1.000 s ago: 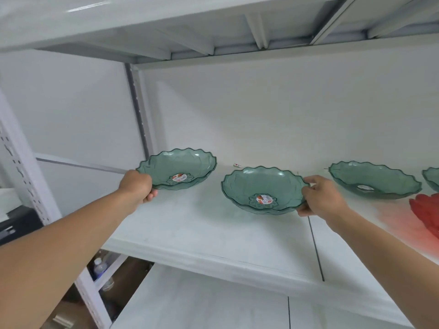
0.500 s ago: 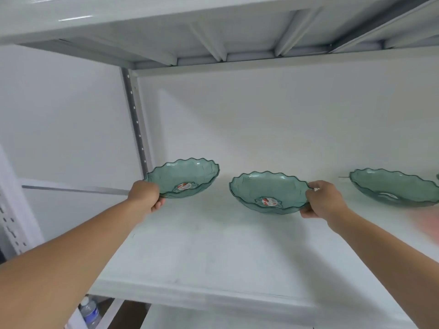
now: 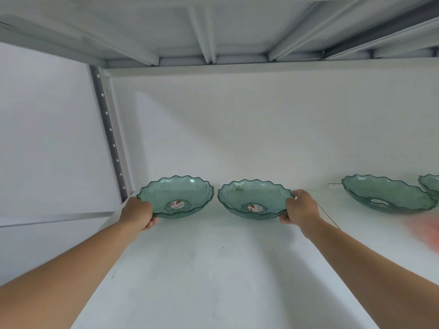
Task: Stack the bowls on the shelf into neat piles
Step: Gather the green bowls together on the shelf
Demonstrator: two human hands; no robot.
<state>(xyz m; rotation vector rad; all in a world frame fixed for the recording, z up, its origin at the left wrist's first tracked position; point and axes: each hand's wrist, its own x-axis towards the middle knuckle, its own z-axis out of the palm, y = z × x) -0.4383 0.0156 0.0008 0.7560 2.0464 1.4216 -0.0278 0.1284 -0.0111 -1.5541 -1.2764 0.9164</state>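
Observation:
Two translucent green bowls with scalloped rims and red stickers inside are held side by side above the white shelf [image 3: 213,269]. My left hand [image 3: 137,213] grips the left rim of the left bowl [image 3: 175,195]. My right hand [image 3: 300,207] grips the right rim of the right bowl [image 3: 254,198]. Their rims almost touch in the middle. A third green bowl [image 3: 384,195] sits on the shelf further right, and the edge of another green bowl [image 3: 431,186] shows at the frame's right border.
A perforated upright post [image 3: 107,136] stands at the shelf's back left corner. The underside of the upper shelf [image 3: 213,27] hangs overhead. A blurred red object [image 3: 427,231] lies at the right edge. White wall closes the back.
Both hands have brought their bowls closer together, so the rims now nearly meet. My view has tilted upward, showing more of the upper shelf's underside.

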